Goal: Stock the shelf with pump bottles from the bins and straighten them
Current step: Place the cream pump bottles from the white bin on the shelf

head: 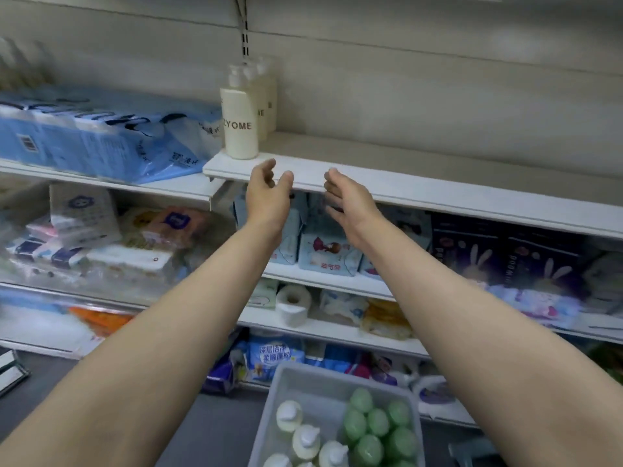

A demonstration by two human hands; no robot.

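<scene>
head view is showing both hands raised in the middle of the frame, just in front of the edge of the white shelf (pixel 438 193). the left hand (pixel 268 193) and the right hand (pixel 347 203) are hanging a little apart from each other, palms turned inward, fingers loosely bent and gripping nothing.

cream pump bottles (pixel 240 124) marked "zyome" are standing upright in a short row at the left end of that shelf, just above and behind the left hand, one behind another toward the back wall. most of the shelf to their right is lying bare. more stock is waiting in the grey bin (pixel 269 409) at the lower middle of the frame: pale cream pump bottles (pixel 305 439) on its left side, green bottles (pixel 377 423) on its right, all seen from above.

these bottles are looking like rigid smooth plastic, probably full and so fairly heavy for their size, and likely slick under the fingers. wrapping a hand round the body below the shoulder is seeming the safest hold; lifting by the narrow pump head is risking a twist or a slip. tall and narrow, they are likely tipping easily when nudged.
</scene>
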